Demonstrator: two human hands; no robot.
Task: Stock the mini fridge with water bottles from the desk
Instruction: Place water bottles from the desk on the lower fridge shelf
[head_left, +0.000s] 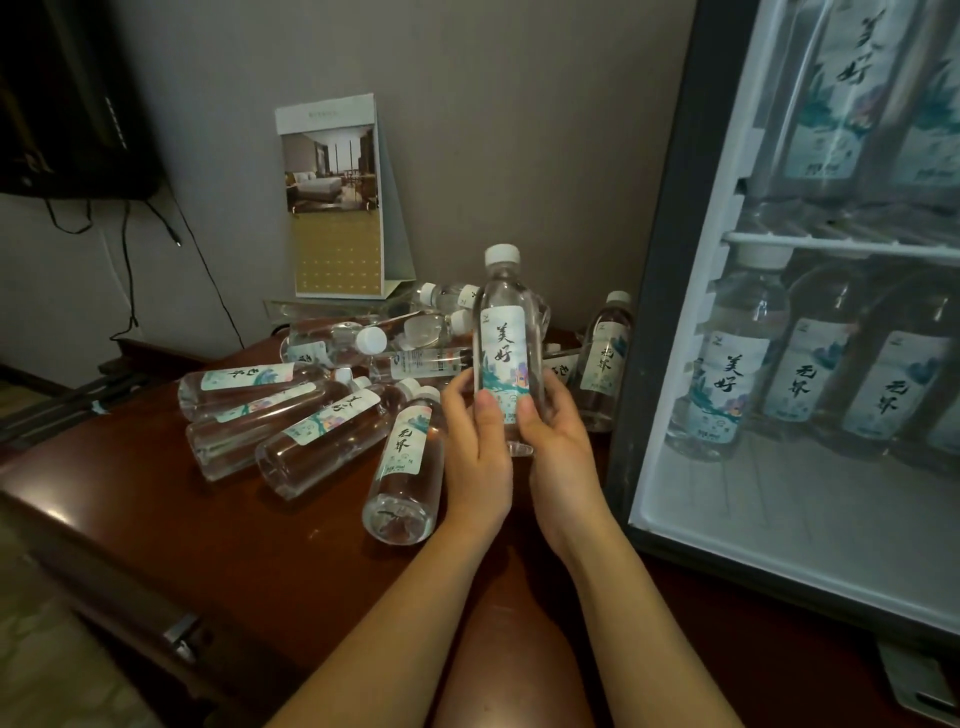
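Both the left hand (475, 441) and the right hand (558, 436) are gripping one upright water bottle (506, 332) (white cap up) above the bench (208, 519), beside the open mini fridge (639, 322).

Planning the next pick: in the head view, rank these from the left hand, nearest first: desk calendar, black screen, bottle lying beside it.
1. Lying bottle, just left of the left hand holding the upright bottle.
2. Desk calendar, at the back of the desk.
3. Black screen, far upper left.
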